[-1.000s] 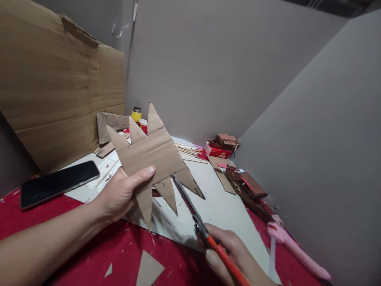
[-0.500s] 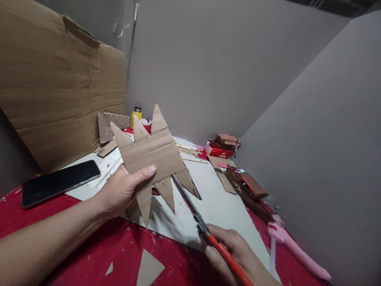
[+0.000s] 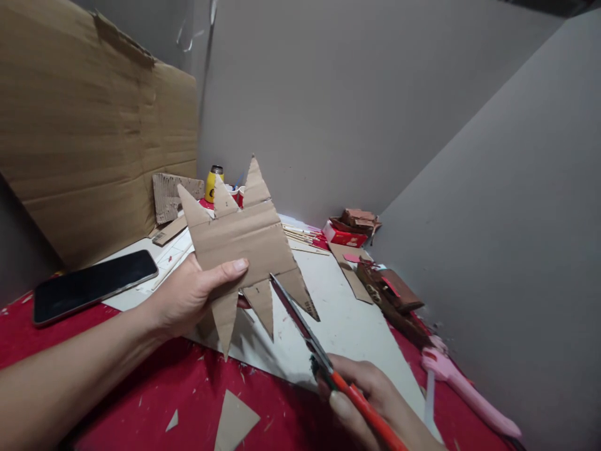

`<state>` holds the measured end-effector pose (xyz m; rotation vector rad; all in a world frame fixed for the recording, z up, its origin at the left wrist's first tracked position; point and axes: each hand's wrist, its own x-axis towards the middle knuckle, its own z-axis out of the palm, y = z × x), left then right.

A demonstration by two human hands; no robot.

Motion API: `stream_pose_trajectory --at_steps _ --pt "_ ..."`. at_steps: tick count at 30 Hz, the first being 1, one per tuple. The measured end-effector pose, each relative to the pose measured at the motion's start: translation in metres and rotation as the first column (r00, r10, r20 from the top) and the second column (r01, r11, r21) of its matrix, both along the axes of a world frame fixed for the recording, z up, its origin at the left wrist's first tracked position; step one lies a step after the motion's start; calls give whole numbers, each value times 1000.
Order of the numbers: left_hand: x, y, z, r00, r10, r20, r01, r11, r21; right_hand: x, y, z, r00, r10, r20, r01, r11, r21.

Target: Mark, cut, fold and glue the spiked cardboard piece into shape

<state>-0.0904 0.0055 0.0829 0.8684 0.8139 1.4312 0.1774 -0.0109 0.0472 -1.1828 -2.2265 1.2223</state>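
Note:
A spiky cardboard cutout (image 3: pixel 239 241), with pointed triangles along its upper and lower edges, is held up above the white board. My left hand (image 3: pixel 206 291) grips it from the left, thumb flat on its front and the other fingers behind. My right hand (image 3: pixel 361 394) is closed round the red handles of the scissors (image 3: pixel 312 341). The scissors' tips touch the cutout's lower edge, at the notch beside the right-hand triangle. How far the blades are apart I cannot tell.
A black phone (image 3: pixel 96 285) lies at the left by a large cardboard sheet (image 3: pixel 94 125). White board (image 3: pixel 352 319) covers part of the red cloth (image 3: pixel 154 382), where cardboard scraps (image 3: pixel 235 419) lie. At right are a pink glue gun (image 3: pixel 469 388) and a red box (image 3: pixel 345 235).
The cutout has tilted slightly, its upper points shifting a little to the right. The scissors' tips stay at the same notch, and both hands keep their hold.

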Motion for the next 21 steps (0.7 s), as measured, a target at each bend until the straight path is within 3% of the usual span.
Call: stream_pose_trajectory --at_steps 6,12,21 --pt "-4 -1 0 1000 -22 -20 23 999 49 -10 -5 8 997 -19 -74 12 996 -93" --pt "-14 4 -1 989 -141 -52 147 981 127 -6 -2 3 991 72 -115 -79 995 -58" --pt "-20 9 -4 979 -138 -154 161 975 152 -4 -4 1 995 18 -98 -30 993 -116"
